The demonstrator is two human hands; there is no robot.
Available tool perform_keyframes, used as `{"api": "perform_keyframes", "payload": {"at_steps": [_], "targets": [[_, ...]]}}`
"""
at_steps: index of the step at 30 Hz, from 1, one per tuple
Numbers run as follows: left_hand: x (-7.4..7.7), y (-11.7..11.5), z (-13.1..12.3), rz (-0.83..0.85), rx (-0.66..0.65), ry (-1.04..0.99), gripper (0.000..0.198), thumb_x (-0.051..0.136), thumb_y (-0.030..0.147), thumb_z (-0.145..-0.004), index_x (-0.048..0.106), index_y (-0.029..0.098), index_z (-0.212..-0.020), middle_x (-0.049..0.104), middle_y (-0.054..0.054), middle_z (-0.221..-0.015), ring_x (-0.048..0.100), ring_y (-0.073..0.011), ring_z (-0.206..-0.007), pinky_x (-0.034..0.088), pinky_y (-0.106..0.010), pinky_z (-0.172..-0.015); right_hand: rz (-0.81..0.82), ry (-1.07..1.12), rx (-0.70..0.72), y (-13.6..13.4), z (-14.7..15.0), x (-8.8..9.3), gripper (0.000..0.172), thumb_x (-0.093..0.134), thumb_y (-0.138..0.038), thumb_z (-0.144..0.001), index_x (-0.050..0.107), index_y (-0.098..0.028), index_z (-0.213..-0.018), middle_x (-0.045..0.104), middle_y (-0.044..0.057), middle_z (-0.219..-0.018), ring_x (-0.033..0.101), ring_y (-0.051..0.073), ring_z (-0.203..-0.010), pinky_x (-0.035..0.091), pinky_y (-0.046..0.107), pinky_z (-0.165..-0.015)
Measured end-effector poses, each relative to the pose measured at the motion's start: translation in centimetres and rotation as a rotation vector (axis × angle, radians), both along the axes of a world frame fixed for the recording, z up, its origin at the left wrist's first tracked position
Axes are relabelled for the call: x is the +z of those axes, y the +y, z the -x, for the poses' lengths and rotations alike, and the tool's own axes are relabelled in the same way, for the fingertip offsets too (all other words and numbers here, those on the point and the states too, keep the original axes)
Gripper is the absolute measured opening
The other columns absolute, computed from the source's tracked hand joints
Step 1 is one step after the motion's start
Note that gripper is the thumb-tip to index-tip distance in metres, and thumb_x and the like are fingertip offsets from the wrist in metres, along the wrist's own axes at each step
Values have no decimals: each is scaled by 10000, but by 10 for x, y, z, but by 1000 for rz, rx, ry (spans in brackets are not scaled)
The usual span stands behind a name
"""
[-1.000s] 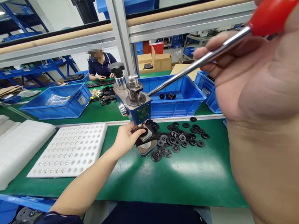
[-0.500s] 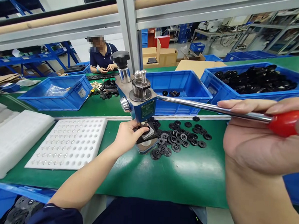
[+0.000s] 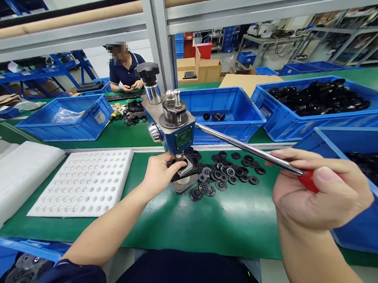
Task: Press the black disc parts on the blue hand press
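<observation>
A small blue hand press [image 3: 173,132] stands on the green mat [image 3: 223,215]. Its steel lever [image 3: 245,149] slopes down to the right and ends in a red knob [image 3: 307,180]. My right hand [image 3: 319,195] is closed round that knob. My left hand [image 3: 158,173] reaches under the press head, fingers pinched on a small black part [image 3: 184,165] on the press base. Several black round parts [image 3: 227,173] lie scattered just right of the press.
A white foam tray [image 3: 85,182] with rows of holes lies to the left, beside white foam sheets [image 3: 12,178]. Blue bins [image 3: 320,110] of black parts stand behind and right. Another bin [image 3: 66,118] sits back left. A person works at the far table.
My right hand has swung the lever from high near the camera down to a low slope on the right. My left hand stays at the press base.
</observation>
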State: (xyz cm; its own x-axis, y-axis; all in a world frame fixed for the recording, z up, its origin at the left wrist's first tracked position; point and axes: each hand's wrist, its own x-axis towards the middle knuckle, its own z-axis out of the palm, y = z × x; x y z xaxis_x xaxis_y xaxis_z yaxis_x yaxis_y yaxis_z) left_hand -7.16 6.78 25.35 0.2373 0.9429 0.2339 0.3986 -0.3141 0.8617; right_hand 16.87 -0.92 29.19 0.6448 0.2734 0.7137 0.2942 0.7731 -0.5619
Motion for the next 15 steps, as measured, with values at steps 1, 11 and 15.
{"api": "perform_keyframes", "payload": {"at_steps": [1,11,15], "targets": [[0,0,0,0,10,-2,169,716,302,-783,798,187,-876,804,-55,-919,740,-258,-899,553,-340,-843,-4,-6,-3,0,-1,2,208,470,-95,-618,646,-200,-582,624,2,-552,706,243,-602,561,434,-557],[-4,-3,-2,-57,43,14,161,727,326,-794,788,193,-862,796,-41,-877,724,-235,-887,539,-317,-846,-37,-91,-106,1,0,-21,245,484,-118,-662,716,-195,-651,673,37,-629,698,249,-630,543,418,-548],[-6,-4,-2,-78,47,16,156,722,328,-803,787,201,-865,795,-37,-880,723,-233,-893,539,-314,-846,-9,-61,-75,-1,1,-32,306,487,-94,-647,765,-199,-719,739,53,-734,724,264,-690,575,431,-561]]}}
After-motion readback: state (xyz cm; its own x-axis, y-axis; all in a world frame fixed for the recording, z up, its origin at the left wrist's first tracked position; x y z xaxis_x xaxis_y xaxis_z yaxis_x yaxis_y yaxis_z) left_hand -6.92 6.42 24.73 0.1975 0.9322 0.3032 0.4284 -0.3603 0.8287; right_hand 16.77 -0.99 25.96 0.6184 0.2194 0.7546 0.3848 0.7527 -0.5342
